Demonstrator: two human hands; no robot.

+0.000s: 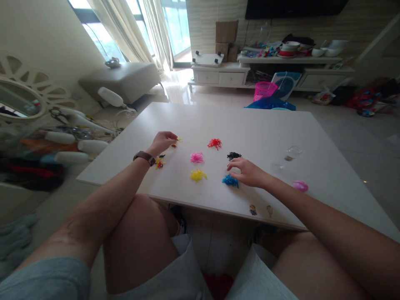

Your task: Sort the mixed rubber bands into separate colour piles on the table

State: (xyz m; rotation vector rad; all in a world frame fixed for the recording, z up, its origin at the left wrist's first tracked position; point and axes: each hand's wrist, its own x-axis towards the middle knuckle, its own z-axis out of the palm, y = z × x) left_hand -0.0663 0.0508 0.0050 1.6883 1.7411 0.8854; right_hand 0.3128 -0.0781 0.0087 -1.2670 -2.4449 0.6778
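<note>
On the white table (pixel 268 129), small piles of thin, glossy loops or strands lie apart: red (pixel 214 143), pink (pixel 197 158), yellow (pixel 198 176), black (pixel 233 156) and blue (pixel 230 181). My left hand (pixel 162 141) rests at the far left with its fingers pinched together. A tiny yellow piece (pixel 179 139) shows at its fingertips; whether it is gripped is too small to tell. A mixed-colour cluster (pixel 159 162) lies by my left wrist. Between the black and blue piles hovers my right hand (pixel 246 171), thumb and fingers apart, with nothing visible in it.
At the right of the table are a clear container (pixel 293 152) lying on its side and a pink rounded object (pixel 300 186). A minion figure piece (pixel 253 209) lies near the front edge. Beyond the table stand a pink basket (pixel 265 90) and a TV cabinet (pixel 206 77).
</note>
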